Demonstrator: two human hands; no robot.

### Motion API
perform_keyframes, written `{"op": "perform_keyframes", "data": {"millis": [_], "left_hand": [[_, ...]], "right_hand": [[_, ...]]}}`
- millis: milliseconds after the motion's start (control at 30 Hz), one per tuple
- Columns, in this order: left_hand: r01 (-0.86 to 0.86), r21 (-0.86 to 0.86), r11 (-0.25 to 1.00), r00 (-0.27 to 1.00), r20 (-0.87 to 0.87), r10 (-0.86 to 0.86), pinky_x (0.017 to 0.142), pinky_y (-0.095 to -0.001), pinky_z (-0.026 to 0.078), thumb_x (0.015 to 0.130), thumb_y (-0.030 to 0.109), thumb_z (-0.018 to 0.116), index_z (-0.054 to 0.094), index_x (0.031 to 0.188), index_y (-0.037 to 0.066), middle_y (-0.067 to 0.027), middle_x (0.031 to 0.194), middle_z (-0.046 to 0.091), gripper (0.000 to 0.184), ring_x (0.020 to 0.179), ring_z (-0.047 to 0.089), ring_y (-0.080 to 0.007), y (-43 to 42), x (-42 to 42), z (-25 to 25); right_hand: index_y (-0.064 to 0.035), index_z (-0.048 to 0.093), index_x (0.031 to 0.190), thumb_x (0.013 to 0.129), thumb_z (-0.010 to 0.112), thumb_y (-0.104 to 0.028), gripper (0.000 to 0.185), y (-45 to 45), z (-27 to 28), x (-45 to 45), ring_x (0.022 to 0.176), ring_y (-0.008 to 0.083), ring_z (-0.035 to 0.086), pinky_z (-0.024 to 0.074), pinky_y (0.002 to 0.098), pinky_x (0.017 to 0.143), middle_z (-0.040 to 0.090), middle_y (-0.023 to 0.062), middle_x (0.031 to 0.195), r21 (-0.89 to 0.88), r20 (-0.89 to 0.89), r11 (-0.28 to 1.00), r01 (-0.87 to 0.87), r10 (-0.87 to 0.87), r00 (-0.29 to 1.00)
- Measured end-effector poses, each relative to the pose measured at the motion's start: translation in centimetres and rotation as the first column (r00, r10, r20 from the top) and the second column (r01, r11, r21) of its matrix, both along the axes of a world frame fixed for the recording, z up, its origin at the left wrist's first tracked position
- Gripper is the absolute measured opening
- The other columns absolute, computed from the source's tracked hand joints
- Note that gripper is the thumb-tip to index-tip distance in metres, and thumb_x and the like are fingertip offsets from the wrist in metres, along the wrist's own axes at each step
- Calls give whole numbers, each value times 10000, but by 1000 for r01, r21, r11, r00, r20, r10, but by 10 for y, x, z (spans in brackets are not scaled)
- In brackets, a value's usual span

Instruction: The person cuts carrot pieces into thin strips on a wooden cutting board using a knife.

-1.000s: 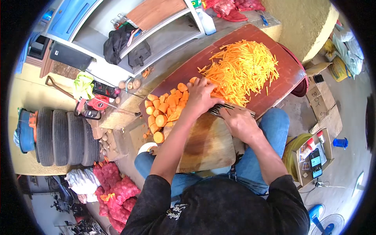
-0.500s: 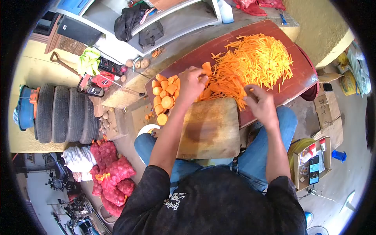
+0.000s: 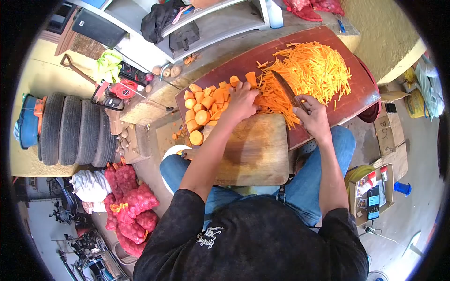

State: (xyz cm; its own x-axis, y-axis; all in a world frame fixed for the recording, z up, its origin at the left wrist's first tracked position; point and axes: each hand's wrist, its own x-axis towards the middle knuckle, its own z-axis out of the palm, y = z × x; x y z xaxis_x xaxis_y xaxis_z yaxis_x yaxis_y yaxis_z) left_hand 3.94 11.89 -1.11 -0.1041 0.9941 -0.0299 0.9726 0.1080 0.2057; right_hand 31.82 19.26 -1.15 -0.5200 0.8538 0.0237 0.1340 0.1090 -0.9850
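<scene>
My right hand [image 3: 313, 117] is closed around the handle of a knife [image 3: 284, 89], whose dark blade points away over the carrot strips. My left hand [image 3: 242, 102] is at the far edge of a worn wooden cutting board [image 3: 251, 150], fingers curled down beside the carrot chunks [image 3: 202, 117]. Whatever those fingers grip is hidden. One upright carrot piece [image 3: 251, 79] stands just beyond the fingertips. A large heap of thin carrot strips [image 3: 314, 70] covers the right part of the reddish-brown table [image 3: 323, 37], and darker strips lie nearer the board.
Red mesh sacks [image 3: 136, 206] sit on the floor at left, below a row of tires [image 3: 77, 131]. To the right, a cardboard box [image 3: 361, 213] holds a phone [image 3: 373, 202] and bottles. Shelving [image 3: 220, 28] stands behind the table.
My left hand has moved right and slightly nearer, away from the upright carrot piece. A knife blade now shows in my right hand, where earlier none was plainly visible.
</scene>
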Motion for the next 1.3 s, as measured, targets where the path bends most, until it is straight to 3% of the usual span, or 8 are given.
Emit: {"op": "perform_keyframes", "data": {"millis": [133,333,533,633,733,833,1033,1300], "left_hand": [[2,-26,1000,1000,16,-2,1060,-596,392,823,206,932,765,1155,48,-143,1300,622,404,1337,516,-365,7,-4,-5],[2,245,970,989,146,-39,1045,-606,397,844,66,845,685,994,31,-184,1078,727,221,1154,652,-395,6,-9,-13],[12,281,960,968,238,-82,1077,-568,434,875,24,811,746,1190,43,-200,1042,763,323,1079,688,-419,5,-10,-5],[98,205,974,988,94,-119,1087,-549,459,882,7,794,722,1309,27,-214,1098,767,433,1100,676,-424,1,-10,5],[232,345,910,972,-41,-232,1050,-565,483,868,-5,784,693,1330,0,-216,1088,752,471,1104,660,-425,-7,-10,17],[293,289,911,954,-148,-260,1027,-558,497,852,-20,771,707,1232,-14,-214,1044,729,386,1092,645,-426,-11,-12,32],[167,355,920,957,167,-239,941,-518,523,856,-22,758,713,972,-14,-203,988,687,124,1039,652,-407,-5,-13,37],[-59,406,912,927,360,-101,831,-476,538,922,8,763,754,996,-36,-178,858,678,87,867,688,-363,-12,8,32]], "right_hand": [[30,678,1382,1012,790,-70,400,-1,4,-1,684,45,588,475,245,589,751,26,943,-28,20,1000,6,-5,1000],[30,678,1379,1010,794,-68,399,2,-3,-1,711,36,596,494,246,603,757,16,965,24,-12,1000,12,-12,1000],[29,678,1375,1013,799,-67,394,3,1,-2,708,38,596,491,236,603,745,10,946,22,-17,1000,-4,4,1000],[30,675,1378,1015,799,-70,397,2,2,-2,697,41,593,486,239,595,739,12,931,-2,-13,1000,4,-4,1000],[34,670,1380,1015,798,-68,400,2,5,-1,690,44,590,479,241,586,741,17,930,6,13,1000,1,-1,1000],[40,669,1377,1016,795,-66,397,1,7,-3,685,49,588,472,243,581,741,20,928,-21,10,1000,7,-7,1000],[17,706,1334,994,821,-99,378,3,3,-1,716,79,622,518,288,610,768,59,902,-28,-17,1000,9,-10,1000],[22,699,1342,1018,798,-115,365,-2,10,3,618,62,598,479,268,510,736,34,846,-118,-31,993,16,-20,999]]}}
